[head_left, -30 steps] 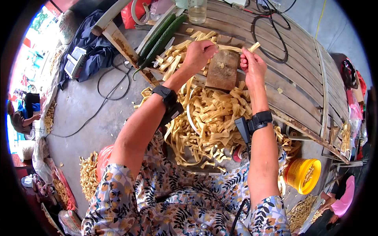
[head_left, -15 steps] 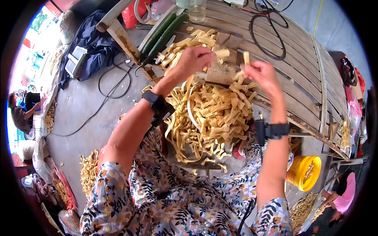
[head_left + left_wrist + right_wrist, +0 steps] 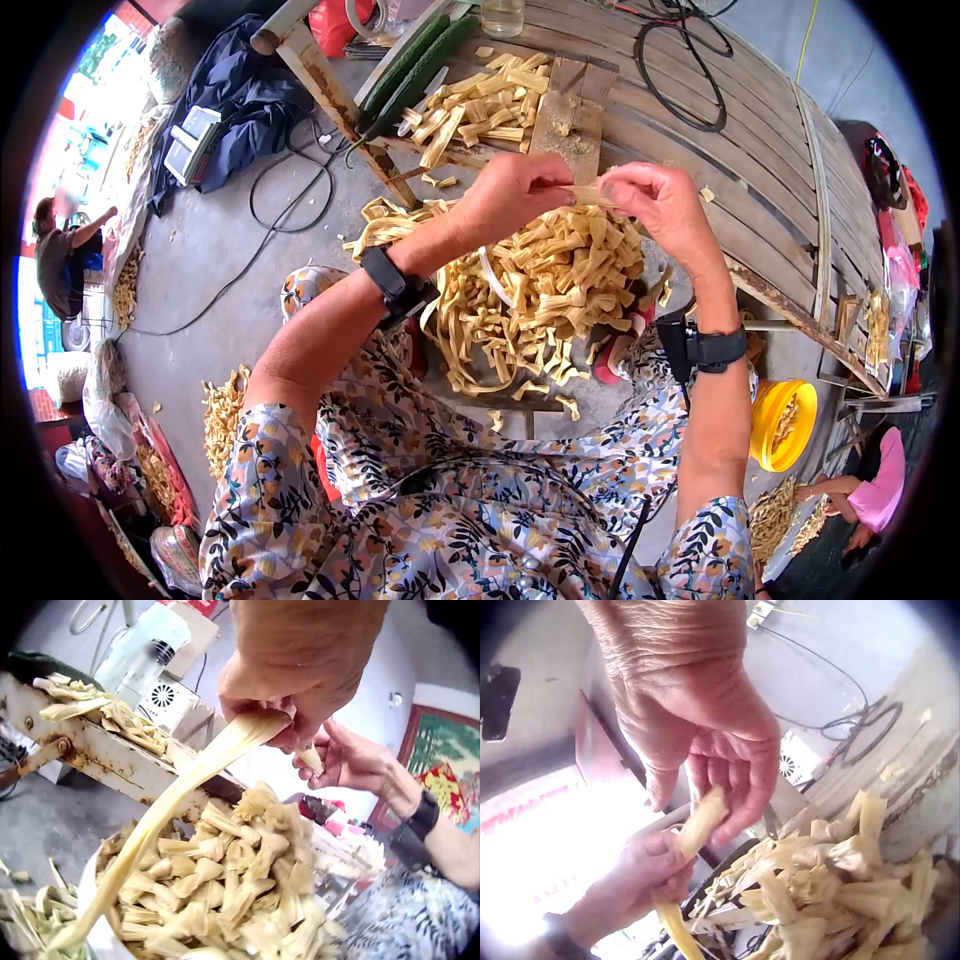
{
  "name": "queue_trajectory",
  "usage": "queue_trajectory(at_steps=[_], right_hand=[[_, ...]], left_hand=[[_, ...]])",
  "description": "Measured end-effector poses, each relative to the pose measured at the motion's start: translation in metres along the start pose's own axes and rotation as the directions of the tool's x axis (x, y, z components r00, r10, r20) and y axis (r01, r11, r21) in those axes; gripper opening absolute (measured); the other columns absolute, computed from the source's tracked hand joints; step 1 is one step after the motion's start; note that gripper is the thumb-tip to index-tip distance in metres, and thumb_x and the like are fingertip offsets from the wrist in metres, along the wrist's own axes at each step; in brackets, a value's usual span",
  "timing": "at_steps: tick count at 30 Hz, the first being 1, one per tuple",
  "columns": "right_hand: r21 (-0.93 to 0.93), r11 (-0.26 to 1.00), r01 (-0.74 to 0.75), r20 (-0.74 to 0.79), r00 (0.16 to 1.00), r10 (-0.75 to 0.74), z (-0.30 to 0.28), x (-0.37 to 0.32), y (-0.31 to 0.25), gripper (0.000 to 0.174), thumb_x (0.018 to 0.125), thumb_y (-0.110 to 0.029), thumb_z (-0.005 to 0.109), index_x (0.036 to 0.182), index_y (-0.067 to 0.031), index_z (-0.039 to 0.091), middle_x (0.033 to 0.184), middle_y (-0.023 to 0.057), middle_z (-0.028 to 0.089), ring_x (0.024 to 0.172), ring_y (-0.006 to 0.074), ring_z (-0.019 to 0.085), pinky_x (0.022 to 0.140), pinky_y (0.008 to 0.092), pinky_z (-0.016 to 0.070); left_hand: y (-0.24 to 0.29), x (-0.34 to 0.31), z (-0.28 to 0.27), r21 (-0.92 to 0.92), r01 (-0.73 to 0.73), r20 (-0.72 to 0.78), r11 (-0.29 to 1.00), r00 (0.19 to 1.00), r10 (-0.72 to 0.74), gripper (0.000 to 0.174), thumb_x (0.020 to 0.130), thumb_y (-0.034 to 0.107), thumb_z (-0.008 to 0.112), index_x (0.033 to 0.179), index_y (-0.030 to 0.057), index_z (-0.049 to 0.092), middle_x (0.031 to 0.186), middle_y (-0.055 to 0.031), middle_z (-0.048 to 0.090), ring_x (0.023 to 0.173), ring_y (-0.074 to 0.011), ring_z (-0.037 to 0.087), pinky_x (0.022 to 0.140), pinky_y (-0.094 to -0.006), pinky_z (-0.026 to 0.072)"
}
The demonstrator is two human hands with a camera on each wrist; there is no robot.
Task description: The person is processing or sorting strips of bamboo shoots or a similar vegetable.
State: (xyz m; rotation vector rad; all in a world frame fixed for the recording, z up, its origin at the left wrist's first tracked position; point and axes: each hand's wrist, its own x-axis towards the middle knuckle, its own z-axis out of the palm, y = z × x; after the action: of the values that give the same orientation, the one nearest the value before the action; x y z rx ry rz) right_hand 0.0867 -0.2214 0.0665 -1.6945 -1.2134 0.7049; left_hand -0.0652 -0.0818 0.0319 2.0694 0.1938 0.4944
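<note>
My left hand [image 3: 508, 203] pinches a pale yellow flat strip [image 3: 169, 799]. In the left wrist view the strip's long tail hangs down past a heap of knotted strips [image 3: 232, 862]. The strip's short end sticks out toward my right hand [image 3: 668, 208], whose fingers are loosely bent. In the right wrist view the right thumb and fingers [image 3: 742, 802] stand apart around that end, without pinching it. Both hands are above the near edge of the slatted bench, over the heap. A wooden board [image 3: 560, 145] with crumbs on it lies just beyond them.
More pale yellow pieces [image 3: 490, 100] lie on the slatted bench [image 3: 760, 190] beside two long green cucumbers [image 3: 425, 75]. A glass jar [image 3: 502, 18] and a coiled black cable [image 3: 690, 90] are farther back. At right stands a yellow bucket [image 3: 762, 425].
Both hands were apart above the board, each with a piece; now they have come together nearer the body, over the heap. The right hand has let go of its piece.
</note>
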Motion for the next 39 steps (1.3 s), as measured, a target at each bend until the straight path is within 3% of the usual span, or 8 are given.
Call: queue_trajectory(at_steps=[5,12,16,19,21,28,35,39], right_hand=[[0.074,0.953,-0.293,-0.014,0.955,0.295,0.023,0.011,0.03,0.013,0.082,-0.01,0.056,0.081,0.0014,0.063,0.064,0.0045,0.06,0.056,0.008,0.054,0.051,0.0228,0.0439],[-0.039,0.974,-0.221,-0.199,0.957,0.209,-0.005,0.001,0.02,0.008,0.076,-0.007,0.06,0.077,-0.0002,0.063,0.059,0.0017,0.059,0.047,0.0057,0.049,0.044,0.0215,0.0397],[-0.207,0.945,-0.253,0.056,0.961,0.269,-0.011,-0.008,0.022,0.008,0.075,-0.006,0.06,0.079,-0.0006,0.065,0.06,0.0005,0.058,0.049,0.006,0.048,0.044,0.022,0.0373],[-0.099,0.957,-0.274,0.434,0.853,0.289,0.004,-0.013,0.005,0.012,0.075,-0.008,0.063,0.083,-0.0015,0.066,0.063,-0.0013,0.058,0.049,0.0051,0.047,0.044,0.021,0.0361],[-0.004,0.952,-0.306,0.66,0.714,0.232,0.011,-0.014,-0.014,0.017,0.077,-0.012,0.063,0.09,-0.0026,0.066,0.066,-0.0022,0.059,0.049,0.0035,0.046,0.045,0.0197,0.0353],[0.651,0.755,-0.082,0.232,0.968,-0.095,0.038,-0.001,-0.003,0.025,0.083,-0.019,0.06,0.101,-0.0015,0.061,0.073,-0.001,0.061,0.045,0.0007,0.043,0.04,0.015,0.0349],[0.178,0.975,-0.132,0.044,0.991,0.126,0.046,-0.003,-0.012,0.025,0.076,-0.014,0.067,0.097,-0.0018,0.062,0.072,0.0045,0.063,0.052,0.0081,0.055,0.047,0.0199,0.045],[-0.598,0.763,0.243,-0.263,0.841,-0.474,0.041,0.003,0.009,0.024,0.063,-0.013,0.071,0.083,-0.0054,0.063,0.078,0.0057,0.059,0.063,0.0226,0.057,0.058,0.0323,0.0452]], left_hand=[[0.01,-0.005,0.012,0.193,-0.206,-0.039,0.959,0.975,0.218,0.015,0.076,0.011,0.062,0.087,0.0027,0.057,0.07,-0.0114,0.058,0.06,-0.024,0.057,0.055,-0.0308,0.0454],[0.0,-0.012,0.007,0.63,-0.014,0.267,0.777,0.943,-0.2,0.017,0.083,0.005,0.047,0.099,0.003,0.046,0.073,-0.015,0.06,0.066,-0.0264,0.061,0.055,-0.0346,0.0467],[0.003,-0.013,-0.013,-0.084,0.222,0.307,0.971,0.933,-0.187,0.011,0.086,0.003,0.045,0.096,0.0006,0.047,0.081,-0.0067,0.062,0.074,-0.0138,0.063,0.054,-0.0256,0.0478],[0.0,-0.005,-0.039,-0.066,0.113,0.425,0.991,0.902,-0.074,0.015,0.085,0.011,0.054,0.093,-0.001,0.056,0.076,-0.003,0.06,0.062,-0.0078,0.057,0.053,-0.0186,0.0437],[0.004,-0.002,-0.057,-0.219,0.383,0.573,0.898,0.795,-0.199,0.021,0.088,0.02,0.051,0.088,0.001,0.061,0.059,0.0028,0.051,0.049,-0.0027,0.043,0.044,-0.0172,0.0356],[-0.018,-0.017,0.002,-0.749,0.538,0.539,0.386,0.834,-0.115,0.029,0.091,0.028,0.045,0.095,0.0019,0.055,0.063,0.0006,0.051,0.046,-0.0042,0.042,0.04,-0.015,0.0352],[-0.034,-0.015,0.036,-0.837,0.544,0.542,0.062,0.839,-0.047,0.025,0.086,0.02,0.054,0.103,0.002,0.049,0.077,-0.0051,0.056,0.056,-0.0049,0.048,0.047,-0.0144,0.0385],[-0.025,-0.004,0.036,-0.871,0.45,0.363,0.199,0.861,-0.356,0.015,0.088,0.012,0.049,0.097,0.0003,0.053,0.079,-0.0047,0.057,0.057,-0.0052,0.049,0.049,-0.0152,0.0393]])
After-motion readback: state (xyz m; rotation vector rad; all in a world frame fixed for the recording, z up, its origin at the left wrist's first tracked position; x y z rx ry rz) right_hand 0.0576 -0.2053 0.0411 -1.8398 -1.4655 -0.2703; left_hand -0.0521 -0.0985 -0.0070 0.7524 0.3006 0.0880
